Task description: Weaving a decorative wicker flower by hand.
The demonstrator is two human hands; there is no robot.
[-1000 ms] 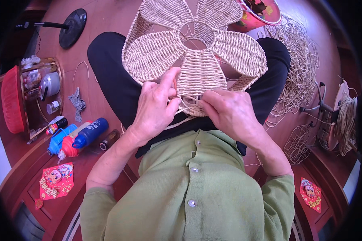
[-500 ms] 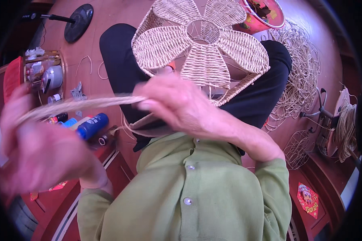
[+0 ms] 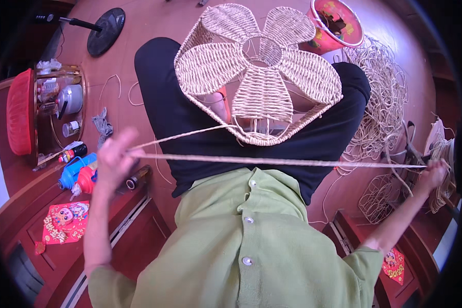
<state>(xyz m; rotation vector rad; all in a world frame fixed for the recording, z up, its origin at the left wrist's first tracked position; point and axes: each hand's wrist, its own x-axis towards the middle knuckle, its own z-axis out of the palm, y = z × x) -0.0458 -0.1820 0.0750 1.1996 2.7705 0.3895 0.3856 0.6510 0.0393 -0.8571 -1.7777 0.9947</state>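
On my lap rests a woven flower-shaped basket [image 3: 262,92] of pale twisted cord, its petals set around a ring and its near petal partly unwoven with bare strands. A straw-coloured cord [image 3: 287,161] stretches nearly straight across my waist between both hands. My left hand [image 3: 117,156], slightly blurred, is closed on it left of my knee. Another length of the cord runs from that hand to the basket's near rim. Far out to the right, my right hand [image 3: 435,174] grips the cord's other end, close to a hank of cord.
Loose cord [image 3: 380,97] lies heaped on the floor at right, below a red bucket [image 3: 339,28]. A hank of cord [image 3: 439,174] hangs on a stand. Left are a shelf with a kettle [image 3: 71,99], a red basin [image 3: 19,110], bottles [image 3: 79,172] and a round black base [image 3: 106,32].
My right hand has swept from the middle out to the far right, drawing the cord taut. My left hand has moved up and slightly right. The basket has shifted slightly.
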